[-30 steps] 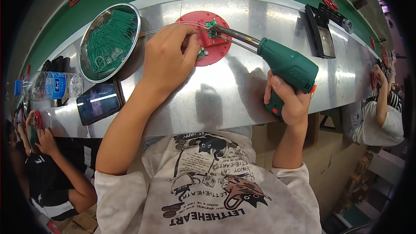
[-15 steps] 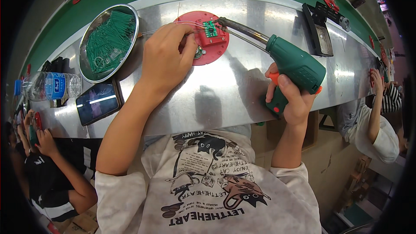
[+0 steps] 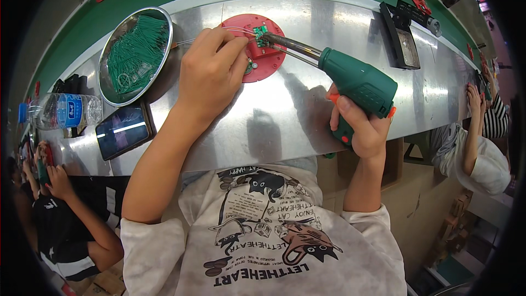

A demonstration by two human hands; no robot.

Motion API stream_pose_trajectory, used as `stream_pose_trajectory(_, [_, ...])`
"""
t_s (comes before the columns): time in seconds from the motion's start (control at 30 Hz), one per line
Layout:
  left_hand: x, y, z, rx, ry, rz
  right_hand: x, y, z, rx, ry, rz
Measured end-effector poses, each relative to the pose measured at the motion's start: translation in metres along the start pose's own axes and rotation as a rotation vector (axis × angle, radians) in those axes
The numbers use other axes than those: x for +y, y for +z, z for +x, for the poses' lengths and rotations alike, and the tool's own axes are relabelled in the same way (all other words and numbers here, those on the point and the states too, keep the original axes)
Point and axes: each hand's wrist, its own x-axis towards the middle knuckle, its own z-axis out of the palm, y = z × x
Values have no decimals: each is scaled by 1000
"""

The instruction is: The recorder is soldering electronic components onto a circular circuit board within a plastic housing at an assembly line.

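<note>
My right hand is wrapped round the handle of a green soldering gun with orange-red parts. Its dark metal tip reaches left onto a small green circuit board, and a thin metal tube runs below the barrel towards the same spot. The board sits on a raised block of a round red plastic base, which lies on the metal table. At the left of the base, my left hand has thumb and fingers pinched on a thin wire leading to the board; the fingertips are partly hidden. Pale wires arch above that hand.
Left stands a metal bowl of green wires. Nearby are a phone and a water bottle on its side. At the right is a black stand with a tray. Other people sit at both sides.
My right hand and the soldering gun have moved left, bringing the tip further onto the circuit board. The red base has shifted slightly left. My left hand stays pinched near the board.
</note>
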Motion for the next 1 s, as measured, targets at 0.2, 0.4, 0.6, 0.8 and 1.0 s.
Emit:
stream_pose_trajectory(0.2, [0, 0, 2, 5, 2, -8, -5, 2, 2, 18, 33, -6])
stream_pose_trajectory(0.4, [-2, 1, 0, 20, 5, -5, -6, 1, 6, 19, 122, 46])
stream_pose_trajectory(0.6, [1, 1, 0, 12, -7, -2, -14, -3, 0, 230, -99, 35])
stream_pose_trajectory(0.8, [3, 1, 0, 15, -19, -14, -56, -83, 11, 259, -497, 25])
stream_pose_trajectory(1.0, [1, -2, -3, 20, -16, 14, -73, -79, 18, 369, -468, -5])
